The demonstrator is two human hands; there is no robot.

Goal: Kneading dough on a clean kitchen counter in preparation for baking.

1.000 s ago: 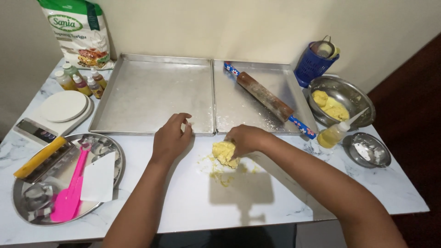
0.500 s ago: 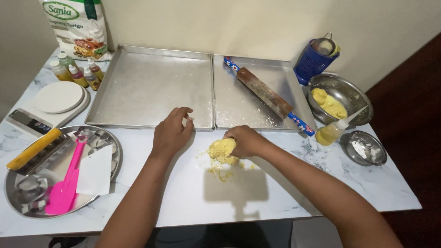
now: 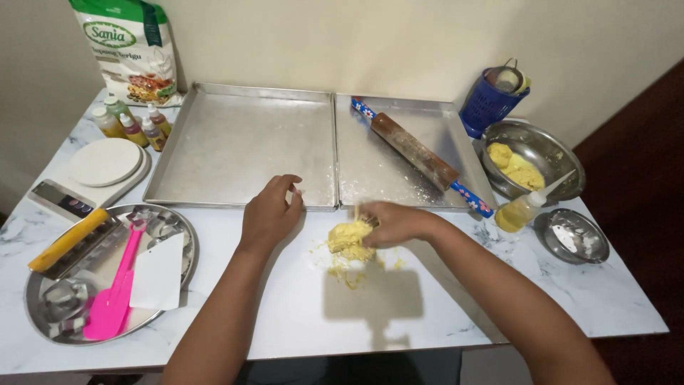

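Here, a crumbly yellow dough lump (image 3: 349,239) sits on the white marble table (image 3: 399,314) just below the middle of the frame, crumbs scattered around it. My right hand (image 3: 395,222) is curled over its right side, fingers pressed into it. My left hand (image 3: 269,214) rests loosely half-closed just left of it, holding nothing, touching the near edge of the left baking tray (image 3: 242,146). A rolling pin (image 3: 420,155) lies slantwise in the right tray (image 3: 388,171) above.
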